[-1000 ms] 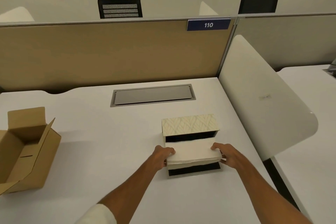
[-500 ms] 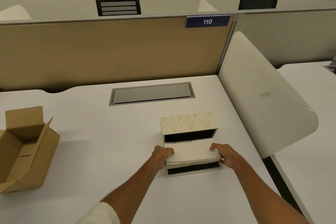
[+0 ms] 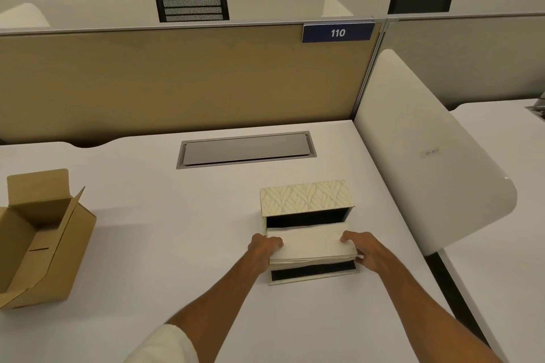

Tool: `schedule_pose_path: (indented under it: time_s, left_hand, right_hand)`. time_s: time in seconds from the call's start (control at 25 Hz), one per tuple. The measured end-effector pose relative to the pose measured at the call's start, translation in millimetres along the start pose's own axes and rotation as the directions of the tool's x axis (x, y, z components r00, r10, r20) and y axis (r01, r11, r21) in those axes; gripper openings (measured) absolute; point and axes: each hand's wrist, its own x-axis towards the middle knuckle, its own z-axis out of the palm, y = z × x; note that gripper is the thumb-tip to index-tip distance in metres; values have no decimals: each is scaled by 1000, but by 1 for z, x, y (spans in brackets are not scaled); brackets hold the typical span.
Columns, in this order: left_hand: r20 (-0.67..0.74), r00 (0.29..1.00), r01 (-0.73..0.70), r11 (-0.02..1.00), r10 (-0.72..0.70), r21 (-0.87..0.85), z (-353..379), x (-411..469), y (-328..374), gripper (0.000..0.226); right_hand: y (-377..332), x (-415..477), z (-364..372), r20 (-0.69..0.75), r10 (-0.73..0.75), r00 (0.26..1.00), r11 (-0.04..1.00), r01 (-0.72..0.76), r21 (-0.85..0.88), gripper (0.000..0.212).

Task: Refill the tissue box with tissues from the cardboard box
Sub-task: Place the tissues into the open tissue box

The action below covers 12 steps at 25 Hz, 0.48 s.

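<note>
A stack of tissues [image 3: 312, 244] is gripped at its two short ends by both hands over the open tissue box [image 3: 306, 200], which lies on the white desk [image 3: 165, 244]. The left hand [image 3: 264, 246] is curled against the stack's left end, its fingers [image 3: 275, 242] bent over the top edge and pressed together; the thumb is hidden beneath, so how it bears on the stack cannot be told. The right hand [image 3: 364, 250] is closed on the right end, fingers [image 3: 349, 236] laid on top close together and the thumb pressed against the stack's side lower down. Between the two sets of fingers the stack is held level, just above the box's dark-lined tray, a strip of which is seen directly below the fingers on the near side. Beyond the fingertips, the leaf-patterned lid is seen raised, with a dark opening under it touching the stack's far edge. Well away to the left of the left fingers, a cardboard box [image 3: 41, 242] is lying on its side with flaps open. A grey cable hatch [image 3: 246, 149] is set into the desk beyond the lid.
</note>
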Motion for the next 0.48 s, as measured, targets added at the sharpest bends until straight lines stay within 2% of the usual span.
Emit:
schedule_pose_path:
  time_s: [0.28,0.48]
  left_hand:
    - [39,999,10,999,-8,-49,0,-1,-1,63]
    - [50,999,13,993,-8,-119,-1,-4,-3,58]
  right_hand:
    - [-2,2,2,-18,-25,1000,998,24,-51,36]
    - [-4,4,4,-32,-53,998,997,51,-61,59]
